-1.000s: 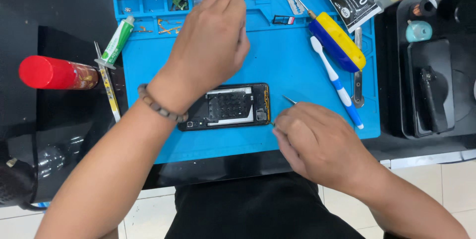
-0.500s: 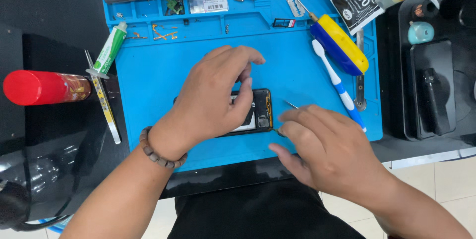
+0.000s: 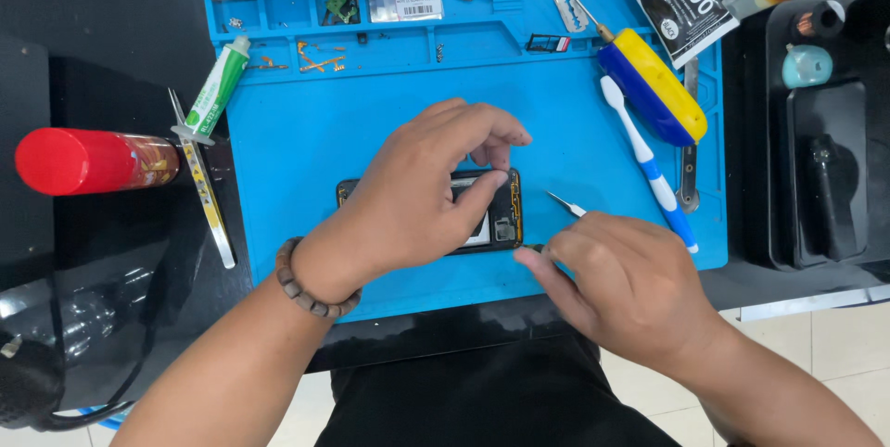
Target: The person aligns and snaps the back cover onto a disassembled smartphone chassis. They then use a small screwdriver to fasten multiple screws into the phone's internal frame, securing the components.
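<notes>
An opened black phone [image 3: 505,215] lies flat on the blue work mat [image 3: 306,150], its inner parts facing up. My left hand [image 3: 417,197] covers most of it, thumb pressed on the inside and fingers curled over its far edge. My right hand [image 3: 630,289] is just right of the phone, near its lower right corner, and pinches metal tweezers [image 3: 564,203]; one thin tip sticks out above the knuckles. I wear a bead bracelet [image 3: 311,289] on my left wrist.
On the mat's right lie a white and blue toothbrush [image 3: 649,164] and a yellow and blue screwdriver [image 3: 654,85]. A green tube [image 3: 218,85], a second pair of tweezers [image 3: 206,187] and a red can [image 3: 88,161] sit to the left. Small parts fill the mat's top trays.
My left hand came back from the mat's top trays and settled over the phone. My right hand stayed beside the phone, shifting slightly toward its corner.
</notes>
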